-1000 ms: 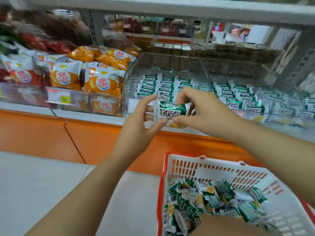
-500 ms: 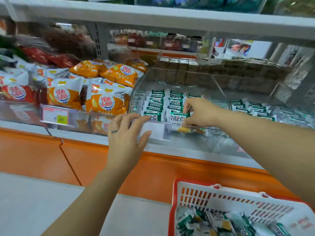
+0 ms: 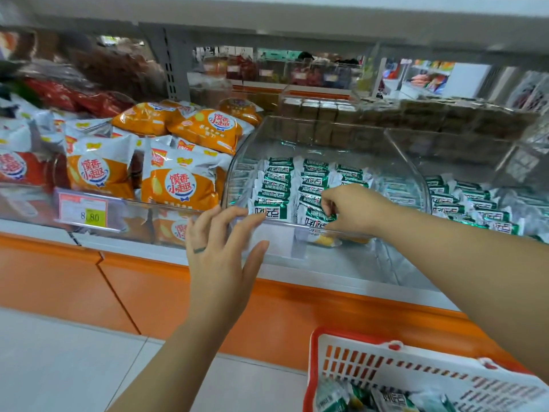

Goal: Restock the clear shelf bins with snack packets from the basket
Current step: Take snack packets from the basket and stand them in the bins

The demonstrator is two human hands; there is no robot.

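Slotting step: easing one green packet (image 3: 316, 218) into the front of the middle row in the clear bin (image 3: 326, 135), centre of the frame.
Right hand (image 3: 353, 208): reaching over the bin's front lip, fingers curled, pinching the packet's top edge.
Left hand (image 3: 221, 248): lower centre, just in front of the lip, fingers straight and spread, holding nothing; contact with the plastic impossible to tell.
Bin stock: matching packets (image 3: 276, 185) standing on edge in rows, left and middle rows reaching the front, right row partly hidden behind the hand.
Basket (image 3: 386, 364): red and white, lower right corner, loose packets (image 3: 386, 401) showing at the bottom edge; plenty left to shelve, by the look of it.
Next move, as a judgement: standing the packet upright against its row, releasing lightly to avoid tipping the row forward, then dropping back to the basket for another.
Surface: pale shelf board (image 3: 356, 272) under the bins, orange panel (image 3: 59, 278) below it, light floor (image 3: 44, 367) at lower left.
Neighbours: orange snack bags (image 3: 178, 185) at left with a price tag (image 3: 83, 211) on the front; a second bin of green packets (image 3: 475, 203) at right; brown wrapped blocks (image 3: 416, 114) behind, upper right.
Room: shop aisle, grey upper shelf (image 3: 297, 13) across the top of the frame, blurred goods visible through the gap beneath it.
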